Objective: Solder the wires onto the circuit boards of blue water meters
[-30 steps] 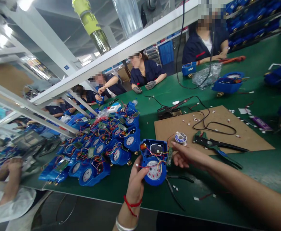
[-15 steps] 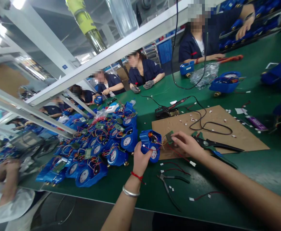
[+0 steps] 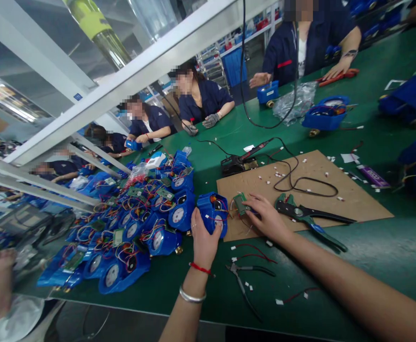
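Note:
My left hand [image 3: 205,240] is wrapped round the lower edge of a blue meter housing [image 3: 208,205] with a round white dial. My right hand [image 3: 265,213] pinches a small green circuit board [image 3: 240,203] just right of that housing, over the left part of a cardboard sheet [image 3: 357,199]. Thin coloured wires run between the board and the housing. Wire strippers [image 3: 309,213] with green and black handles lie on the cardboard, close to my right hand. Below my hands, small cutting pliers [image 3: 241,275] rest open on the green table [image 3: 300,308].
Many blue housings [image 3: 131,230] with wires crowd the table at left. A soldering iron in its stand [image 3: 238,164] is behind the cardboard, its black cable looping across. More housings [image 3: 325,115], a plastic bag [image 3: 293,102] and red-handled pliers lie farther back. Several people sit around the table.
The view has shifted, so most things sit slightly farther left. The board now lies flatter beside the housing under my right hand. Across the table, a person's hand has come down onto the red pliers.

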`<state>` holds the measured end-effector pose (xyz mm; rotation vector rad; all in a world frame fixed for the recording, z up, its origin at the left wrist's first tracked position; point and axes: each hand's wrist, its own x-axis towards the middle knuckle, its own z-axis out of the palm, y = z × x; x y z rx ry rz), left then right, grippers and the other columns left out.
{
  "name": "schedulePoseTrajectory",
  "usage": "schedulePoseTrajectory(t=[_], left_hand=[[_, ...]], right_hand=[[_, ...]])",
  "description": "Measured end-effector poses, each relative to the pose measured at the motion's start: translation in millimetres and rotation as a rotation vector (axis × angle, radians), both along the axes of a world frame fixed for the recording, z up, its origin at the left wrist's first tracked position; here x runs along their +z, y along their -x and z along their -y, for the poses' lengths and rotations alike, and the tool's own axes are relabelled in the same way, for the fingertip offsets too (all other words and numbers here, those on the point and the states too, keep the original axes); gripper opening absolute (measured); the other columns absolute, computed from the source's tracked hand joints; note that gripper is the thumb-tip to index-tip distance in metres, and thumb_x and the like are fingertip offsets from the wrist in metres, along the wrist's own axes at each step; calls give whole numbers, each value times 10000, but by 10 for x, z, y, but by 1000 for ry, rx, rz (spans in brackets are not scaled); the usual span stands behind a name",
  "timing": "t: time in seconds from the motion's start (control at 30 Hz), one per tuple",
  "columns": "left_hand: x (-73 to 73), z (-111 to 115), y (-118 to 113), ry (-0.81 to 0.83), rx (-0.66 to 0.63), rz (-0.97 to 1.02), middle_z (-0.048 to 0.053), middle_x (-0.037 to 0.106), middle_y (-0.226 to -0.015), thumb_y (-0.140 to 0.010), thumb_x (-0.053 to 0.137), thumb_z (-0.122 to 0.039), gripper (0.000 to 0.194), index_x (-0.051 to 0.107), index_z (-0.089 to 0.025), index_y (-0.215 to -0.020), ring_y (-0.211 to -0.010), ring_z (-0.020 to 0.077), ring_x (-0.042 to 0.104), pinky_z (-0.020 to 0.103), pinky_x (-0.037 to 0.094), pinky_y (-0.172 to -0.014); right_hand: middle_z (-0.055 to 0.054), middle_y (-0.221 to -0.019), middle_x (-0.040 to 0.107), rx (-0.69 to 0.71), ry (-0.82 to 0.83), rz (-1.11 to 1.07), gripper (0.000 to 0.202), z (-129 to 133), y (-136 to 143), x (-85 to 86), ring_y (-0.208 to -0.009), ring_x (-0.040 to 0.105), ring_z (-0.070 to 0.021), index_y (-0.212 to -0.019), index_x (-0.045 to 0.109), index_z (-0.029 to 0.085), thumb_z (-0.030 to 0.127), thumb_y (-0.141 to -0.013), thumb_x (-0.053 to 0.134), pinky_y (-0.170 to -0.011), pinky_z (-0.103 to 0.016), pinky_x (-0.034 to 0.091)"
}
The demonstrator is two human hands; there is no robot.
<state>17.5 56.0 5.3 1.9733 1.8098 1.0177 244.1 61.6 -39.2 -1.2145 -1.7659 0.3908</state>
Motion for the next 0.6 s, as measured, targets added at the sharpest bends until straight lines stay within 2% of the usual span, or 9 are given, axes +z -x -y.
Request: schedulePoseTrajectory(t=[0.07,0.13,0.23,0.3,0.37,0.47,0.6], left_hand=[[50,185,-86,-95,26,-8,173,268,-1477,-794,627,-308,724,285,-138,-1409,-1395,306,187,503,146,-1146],[82,366,-184,-184,-8,2,153,301,-1467,-826,588,-260,597,371,-164,-1374,-1390,300,205,507,143,-1145],[59,507,-360,-110,-258,42,130,513,-1297,-870,508,-206,344,567,-203,-1209,-1285,273,400,455,268,-1105],[-9,472,-493,26,-328,93,133,568,-1217,-880,502,-230,315,583,-199,-1182,-1204,269,480,438,337,-1060],[-99,360,-616,153,-262,191,152,586,-1168,-872,526,-287,372,535,-169,-1225,-1108,274,545,441,414,-982],[-215,180,-733,310,-192,384,133,632,-1012,-872,517,-301,373,511,-137,-1208,-886,225,623,380,509,-801],[-226,119,-730,294,-143,509,82,647,-903,-847,496,-178,280,546,-143,-1121,-818,175,626,321,502,-775]], right_hand=[[-97,-1151,625,-3,9,-29,299,4,8,-5,-1244,433,-267,-1155,591,209,210,-874,487,-1027,-502,371],[-94,-1163,619,-4,22,-52,309,9,13,-12,-1243,436,-270,-1165,587,217,206,-875,479,-1024,-512,370],[-87,-1167,616,-10,47,-64,305,5,12,-24,-1240,441,-266,-1160,590,224,206,-875,483,-1023,-501,372],[-84,-1160,620,-6,58,-62,298,-1,7,-25,-1234,446,-262,-1152,594,225,208,-873,493,-1027,-487,370],[-80,-1153,624,12,65,-62,296,-2,2,-14,-1225,453,-255,-1151,596,228,207,-872,499,-1028,-472,370],[-74,-1179,613,78,72,-72,310,16,4,20,-1235,442,-242,-1176,583,234,212,-880,494,-1034,-452,367],[-90,-1322,509,196,117,-93,379,63,24,54,-1287,392,-225,-1293,490,230,251,-916,453,-1079,-443,317]])
